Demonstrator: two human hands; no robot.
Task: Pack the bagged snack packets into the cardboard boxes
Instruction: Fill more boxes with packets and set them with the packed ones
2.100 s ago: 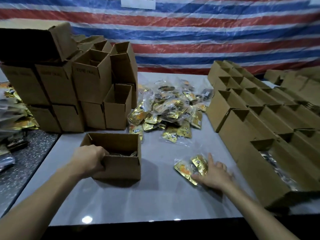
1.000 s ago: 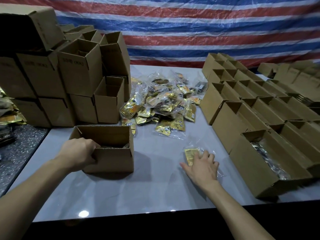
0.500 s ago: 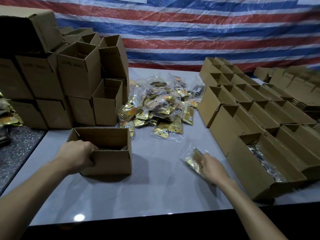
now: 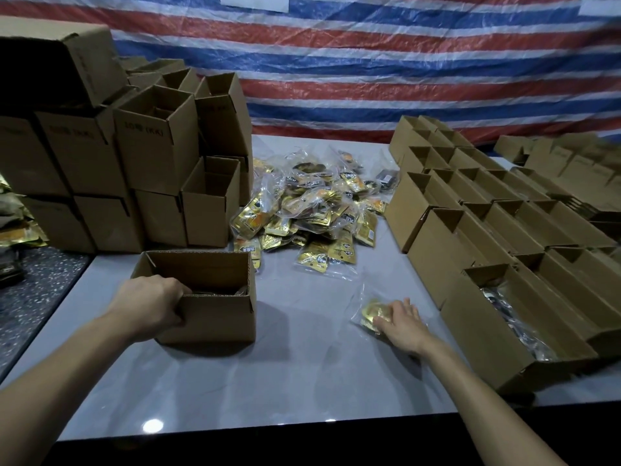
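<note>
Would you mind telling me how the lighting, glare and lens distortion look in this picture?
Head view: dim overall, with one small glare spot on the table near its front edge; the open box throws a soft shadow to its right; the wide lens bows the striped tarp and tilts the stacked boxes.

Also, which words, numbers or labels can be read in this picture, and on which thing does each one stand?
"10号 (KK)": faintly printed on a stacked box, second character uncertain.
Print on the neighbouring box to its left: too blurred.
Labels on the snack packets: too small.
White sheet on the striped tarp: nothing readable.
</note>
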